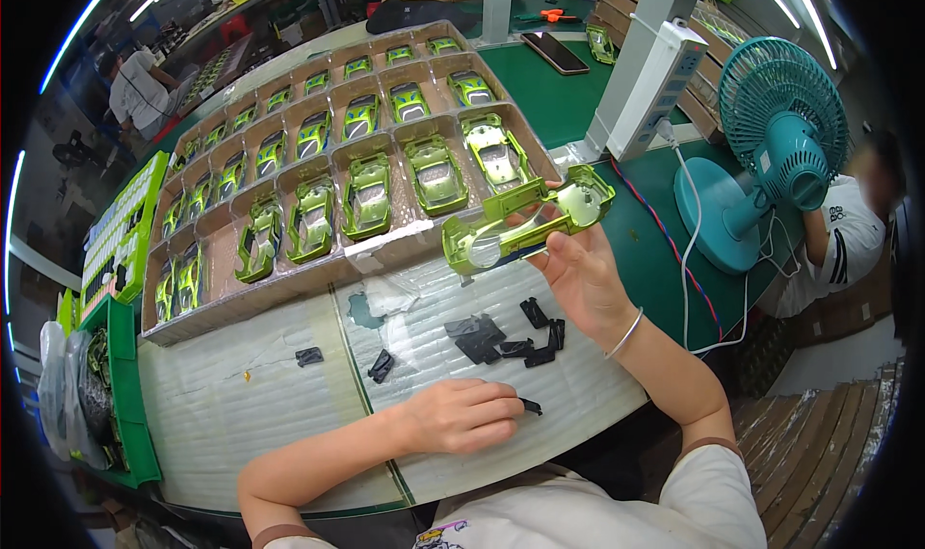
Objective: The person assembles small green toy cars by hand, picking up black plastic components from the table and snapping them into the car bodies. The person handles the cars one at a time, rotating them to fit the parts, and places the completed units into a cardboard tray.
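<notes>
Right hand (578,274) grips a green toy car body (528,223) from below, fingers curled on its near edge, shell lifted above the bench & just past the fingertips. Left hand (461,416) lies knuckles-up on the padded work surface (241,405), thumb & forefinger pinched shut on a small black part (530,406) at its right tip.

Betw. the two hands: a loose pile of black parts (511,339), nearer the right wrist. Two stray black bits (347,361) sit just beyond the left hand. Beyond both hands, a long cardboard tray (385,250) w/ rows of same green shells, its near rim just under the held shell. Right of the right hand: teal desk fan (771,144), white cables, power strip (660,87) on a post. Nothing blocks either hand.

Shell: glossy metallic lime green, window openings hollow, held roughly level, long axis running left-right, tilted slightly up at the right end.
</notes>
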### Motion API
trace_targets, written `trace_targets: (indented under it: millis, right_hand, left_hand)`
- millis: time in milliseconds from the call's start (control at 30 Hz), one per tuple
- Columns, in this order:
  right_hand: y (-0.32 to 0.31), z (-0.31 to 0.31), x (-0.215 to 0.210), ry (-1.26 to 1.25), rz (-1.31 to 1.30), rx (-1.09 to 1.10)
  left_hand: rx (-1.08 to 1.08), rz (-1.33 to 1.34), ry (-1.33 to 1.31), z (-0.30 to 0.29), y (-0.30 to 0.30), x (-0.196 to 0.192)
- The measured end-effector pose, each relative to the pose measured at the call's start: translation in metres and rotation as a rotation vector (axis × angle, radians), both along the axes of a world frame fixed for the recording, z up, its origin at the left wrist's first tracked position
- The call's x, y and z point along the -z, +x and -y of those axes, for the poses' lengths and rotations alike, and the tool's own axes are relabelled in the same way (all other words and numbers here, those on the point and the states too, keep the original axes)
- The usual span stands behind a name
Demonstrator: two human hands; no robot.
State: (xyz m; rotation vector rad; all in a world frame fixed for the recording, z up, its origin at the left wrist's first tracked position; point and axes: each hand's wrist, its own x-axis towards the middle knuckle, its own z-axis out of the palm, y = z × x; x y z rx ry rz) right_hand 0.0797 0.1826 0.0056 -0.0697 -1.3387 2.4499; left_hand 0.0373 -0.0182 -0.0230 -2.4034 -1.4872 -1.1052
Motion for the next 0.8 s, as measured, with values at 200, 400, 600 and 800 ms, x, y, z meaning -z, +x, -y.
trace_targets:
  millis: [200, 400, 600, 800]
  right_hand:
    - [0.0003, 0.0, 0.001, -0.003, 0.011, -0.016]
    - [-0.0008, 0.0066, 0.0025, 0.051, -0.101, 0.006]
    - [0.0009, 0.0078, 0.0023, 0.2, -0.128, -0.01]
    - [-0.0004, 0.0063, 0.0025, 0.174, -0.101, -0.006]
  left_hand:
    - [-0.011, -0.009, -0.003, 0.0002, 0.0006, 0.0011]
    - [-0.045, 0.097, 0.029, -0.0022, -0.0001, 0.0011]
    - [-0.079, 0.136, -0.017, -0.0042, -0.0016, 0.0014]
    - [-0.096, 0.158, -0.094, -0.0033, -0.0029, 0.0043]
